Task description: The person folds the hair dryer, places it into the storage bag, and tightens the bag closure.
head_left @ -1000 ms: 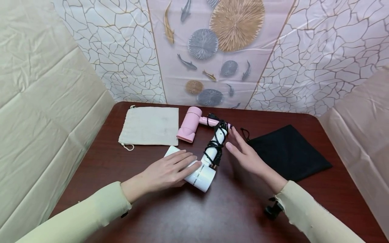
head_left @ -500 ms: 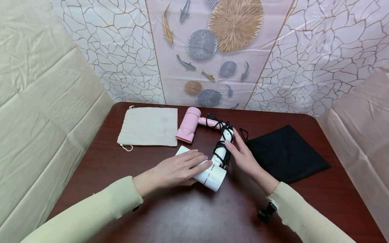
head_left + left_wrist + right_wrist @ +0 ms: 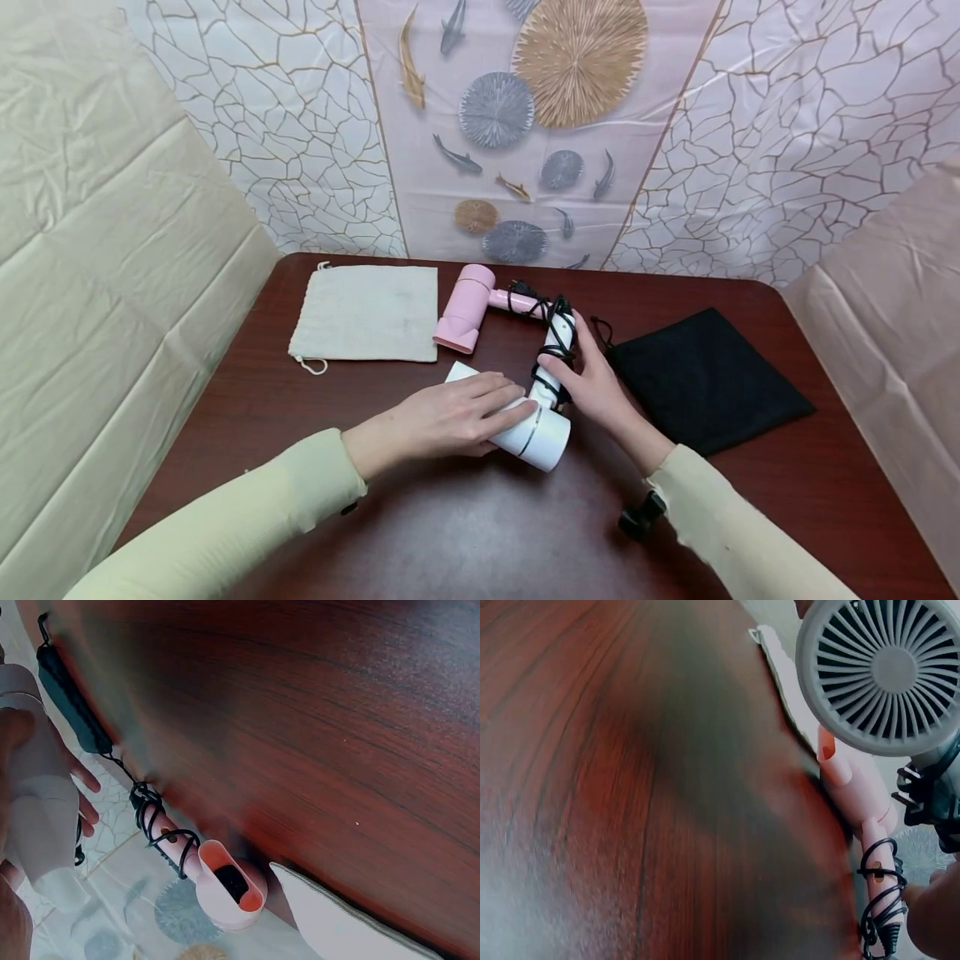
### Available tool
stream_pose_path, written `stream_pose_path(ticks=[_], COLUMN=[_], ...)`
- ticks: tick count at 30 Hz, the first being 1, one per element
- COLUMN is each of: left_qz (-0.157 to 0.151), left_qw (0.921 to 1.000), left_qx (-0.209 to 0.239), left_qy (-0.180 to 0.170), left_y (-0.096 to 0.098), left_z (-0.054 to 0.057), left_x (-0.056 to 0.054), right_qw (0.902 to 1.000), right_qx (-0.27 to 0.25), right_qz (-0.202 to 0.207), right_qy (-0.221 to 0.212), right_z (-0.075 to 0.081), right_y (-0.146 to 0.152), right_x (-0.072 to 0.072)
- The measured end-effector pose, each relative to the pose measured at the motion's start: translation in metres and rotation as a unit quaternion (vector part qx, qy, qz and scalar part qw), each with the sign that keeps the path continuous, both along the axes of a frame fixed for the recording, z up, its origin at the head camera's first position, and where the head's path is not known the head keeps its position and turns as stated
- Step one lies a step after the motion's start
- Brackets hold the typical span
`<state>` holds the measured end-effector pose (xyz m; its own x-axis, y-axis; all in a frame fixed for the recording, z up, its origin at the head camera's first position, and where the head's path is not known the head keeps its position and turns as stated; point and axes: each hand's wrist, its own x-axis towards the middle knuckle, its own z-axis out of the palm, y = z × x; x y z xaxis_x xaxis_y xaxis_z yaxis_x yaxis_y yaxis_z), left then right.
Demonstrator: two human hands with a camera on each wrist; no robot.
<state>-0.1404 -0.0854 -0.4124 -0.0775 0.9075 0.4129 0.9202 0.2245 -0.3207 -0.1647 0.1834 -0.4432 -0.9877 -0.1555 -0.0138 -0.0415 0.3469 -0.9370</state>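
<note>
Over the brown table (image 3: 487, 533), the white hair dryer (image 3: 547, 437) is held. Its barrel (image 3: 45, 772) is gripped from above by the left hand (image 3: 450, 417), fingers curled over it. Its handle, wrapped in black cord (image 3: 557, 357), is grasped by the right hand (image 3: 596, 387), thumb laid across. Behind, 1 pink hair dryer (image 3: 465, 308) is seen, with 2 bags laid flat: a cream bag (image 3: 367, 312) at left, a black bag (image 3: 712, 379) at right.
</note>
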Motion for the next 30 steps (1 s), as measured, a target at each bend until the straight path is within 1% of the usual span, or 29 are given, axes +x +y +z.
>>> stream_pose_path(ticks=[4, 8, 11, 17, 20, 22, 23, 26, 29, 30], left_qz=[-0.017, -0.028, -0.03, -0.041, -0.047, -0.054, -0.059, -0.072, -0.076, -0.074], left_qw=[0.9994, 0.9983, 0.9974, 0.9946, 0.9931, 0.9917, 0.9907, 0.9897, 0.9898, 0.9899], left_qx=[0.008, 0.003, -0.003, -0.012, -0.01, -0.007, -0.007, -0.006, -0.004, -0.001], left_qy=[0.03, 0.052, 0.065, 0.094, 0.107, 0.116, 0.122, 0.124, 0.121, 0.121], left_y=[0.005, 0.008, 0.009, 0.009, 0.01, 0.011, 0.012, 0.014, 0.014, 0.013], left_z=[0.0, 0.0, 0.001, 0.002, 0.001, -0.001, -0.002, -0.004, -0.003, -0.002], left_x=[0.002, 0.003, 0.003, 0.001, 0.0, -0.001, -0.002, -0.005, -0.009, -0.01], right_qw=[0.9999, 0.9998, 0.9996, 0.9986, 0.998, 0.9971, 0.9958, 0.9875, 0.9783, 0.9769], right_qx=[0.01, 0.018, 0.013, 0.029, 0.037, 0.045, 0.052, 0.084, 0.098, 0.099], right_qz=[0.003, 0.004, 0.016, 0.03, 0.036, 0.039, 0.047, 0.092, 0.139, 0.149], right_qy=[0.003, 0.009, 0.022, 0.033, 0.037, 0.047, 0.058, 0.097, 0.119, 0.117], right_z=[-0.002, -0.003, -0.003, 0.0, -0.001, -0.002, -0.002, 0.002, 0.008, 0.011], right_y=[0.002, 0.004, 0.005, 0.006, 0.005, 0.004, 0.003, -0.002, -0.005, -0.005], right_x=[0.001, 0.001, 0.0, -0.002, -0.003, -0.004, -0.004, -0.005, -0.007, -0.008])
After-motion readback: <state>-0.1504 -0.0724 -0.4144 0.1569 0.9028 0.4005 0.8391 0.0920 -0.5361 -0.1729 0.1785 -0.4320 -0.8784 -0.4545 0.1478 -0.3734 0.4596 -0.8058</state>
